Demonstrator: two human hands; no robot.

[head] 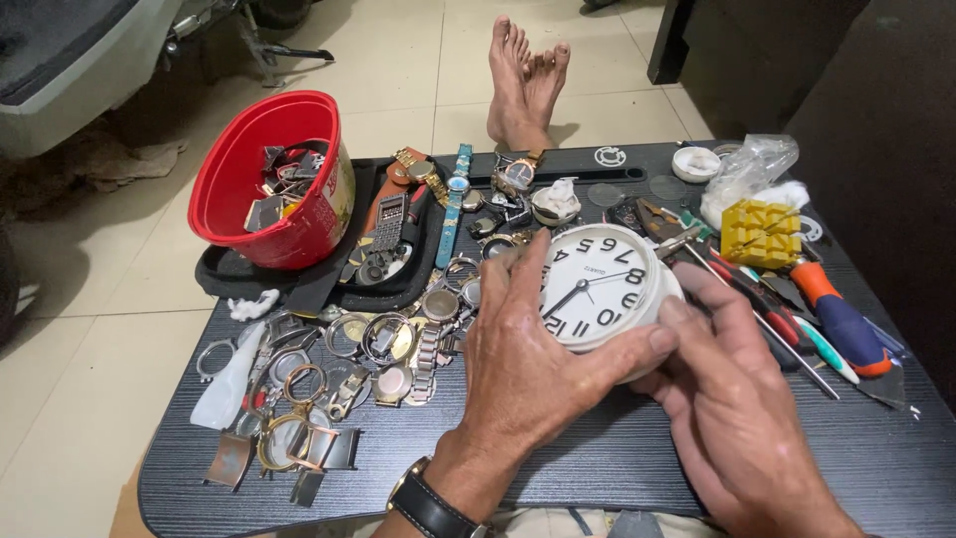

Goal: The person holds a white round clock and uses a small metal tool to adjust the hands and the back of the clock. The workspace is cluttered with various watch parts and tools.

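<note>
Head view: you hold a white clock (604, 289) over the dark table (597, 458).
Left hand (523, 369): clamped on the clock's left rim.
Right hand (732, 399): fingers closed on its right rim.
Left side: watch parts (329, 379) crowd the table.
Right edge: screwdrivers (836, 319) lie close.
Near edge: bare tabletop.

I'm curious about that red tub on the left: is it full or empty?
Partly full. The red tub stands upright on the dark tray, and loose watch parts lie heaped inside it, well below the rim.
</note>
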